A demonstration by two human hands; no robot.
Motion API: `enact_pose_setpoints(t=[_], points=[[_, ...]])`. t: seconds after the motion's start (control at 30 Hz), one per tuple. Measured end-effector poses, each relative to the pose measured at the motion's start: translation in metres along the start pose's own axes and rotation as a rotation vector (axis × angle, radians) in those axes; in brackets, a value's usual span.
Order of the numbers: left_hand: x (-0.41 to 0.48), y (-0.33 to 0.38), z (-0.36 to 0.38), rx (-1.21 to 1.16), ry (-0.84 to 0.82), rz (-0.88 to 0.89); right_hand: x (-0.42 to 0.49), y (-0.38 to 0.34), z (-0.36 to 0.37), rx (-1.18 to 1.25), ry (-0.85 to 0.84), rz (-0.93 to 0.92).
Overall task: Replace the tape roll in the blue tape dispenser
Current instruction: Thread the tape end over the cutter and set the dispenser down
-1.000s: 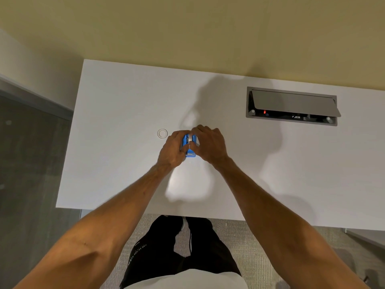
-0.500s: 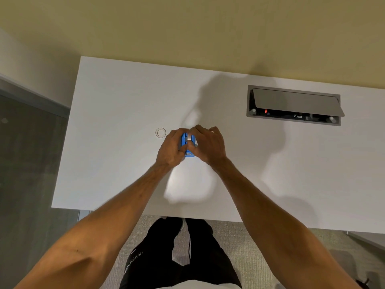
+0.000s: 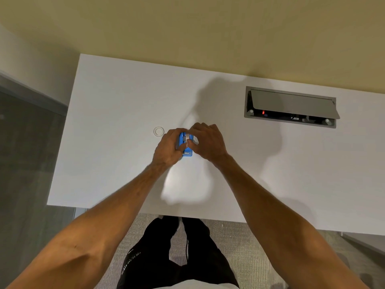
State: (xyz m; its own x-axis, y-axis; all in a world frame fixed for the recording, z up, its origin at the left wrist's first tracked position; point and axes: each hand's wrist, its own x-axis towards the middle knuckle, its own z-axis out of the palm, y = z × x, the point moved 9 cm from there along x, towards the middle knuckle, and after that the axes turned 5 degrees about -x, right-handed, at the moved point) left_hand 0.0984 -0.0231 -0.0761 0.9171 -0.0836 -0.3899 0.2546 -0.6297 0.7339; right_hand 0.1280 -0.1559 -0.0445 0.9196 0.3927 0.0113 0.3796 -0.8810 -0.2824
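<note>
The blue tape dispenser (image 3: 185,145) stands on the white desk (image 3: 116,126), near the middle, mostly covered by both hands. My left hand (image 3: 167,149) wraps its left side, thumb across the front. My right hand (image 3: 208,141) presses from the right, fingertips on a pale grey-white piece, probably the tape roll, at the dispenser's top; how it sits inside is hidden. A small clear ring (image 3: 158,131), an empty tape core, lies flat on the desk just left of my left hand.
A grey cable hatch (image 3: 291,106) with its lid tilted up is set into the desk at the back right. The desk's near edge runs just above my legs, its left edge drops to a grey floor, and a yellow wall stands behind.
Both hands stay on the dispenser; my right fingertips have shifted slightly over its top. The view has drifted a little.
</note>
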Motion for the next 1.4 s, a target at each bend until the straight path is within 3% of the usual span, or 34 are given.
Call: enact_pose_setpoints(t=[0.23, 0.73, 1.4], points=[[-0.003, 0.005, -0.001, -0.011, 0.004, 0.058, 0.002, -0.004, 0.005, -0.035, -0.026, -0.014], [-0.002, 0.003, 0.000, -0.056, -0.020, -0.023, 0.004, 0.002, 0.009, -0.005, -0.026, 0.007], [-0.002, -0.003, 0.001, -0.061, -0.009, 0.018, 0.010, 0.000, 0.010, -0.035, -0.034, 0.004]])
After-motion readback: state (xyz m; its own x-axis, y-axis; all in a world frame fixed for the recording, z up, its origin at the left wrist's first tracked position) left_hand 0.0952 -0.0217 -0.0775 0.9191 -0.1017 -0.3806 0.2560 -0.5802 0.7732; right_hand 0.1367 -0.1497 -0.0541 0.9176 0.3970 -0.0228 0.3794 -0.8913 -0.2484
